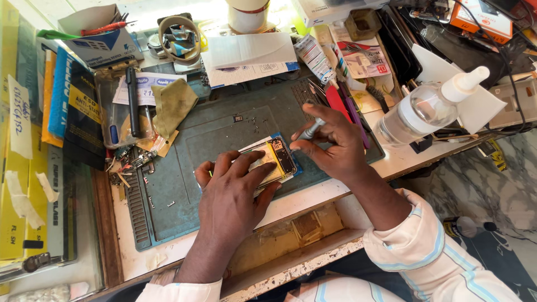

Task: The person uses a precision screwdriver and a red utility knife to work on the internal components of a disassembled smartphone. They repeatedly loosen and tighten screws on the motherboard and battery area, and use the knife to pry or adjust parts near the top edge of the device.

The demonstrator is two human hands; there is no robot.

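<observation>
While the right hand (330, 142) pinched a slim grey screwdriver (309, 131) between thumb and fingers, its tip angled down toward the upper end of an opened phone (274, 159), the left hand (232, 193) lay flat across the phone's lower half, fingers spread together and pressing it down rather than gripping it. The phone sat near the middle of a grey-green work mat (184, 184), with its bare circuit board and a yellowish inner panel showing just past the left fingertips.

Judging from that pose, the chief risk was the driver tip slipping off a screw head and scoring the exposed board, which a tilted tool or a shift of the pinning hand could cause. The phone lay skewed on the mat, so a slight easing of the left palm might have let it pivot under the tool's push.

At about eleven o'clock from the phone, tiny loose screws (254, 119) lay scattered on the mat; a sweep of either wrist could have scattered or lost them. At twelve to one o'clock a row of tweezers and red-handled tools (335, 100) lay close by the right knuckles, easy to knock. At two o'clock a clear plastic dispenser bottle (425, 109) lay tipped on its side at the bench edge; a bump from the right forearm might have rolled it or spilled liquid toward the open electronics.
</observation>
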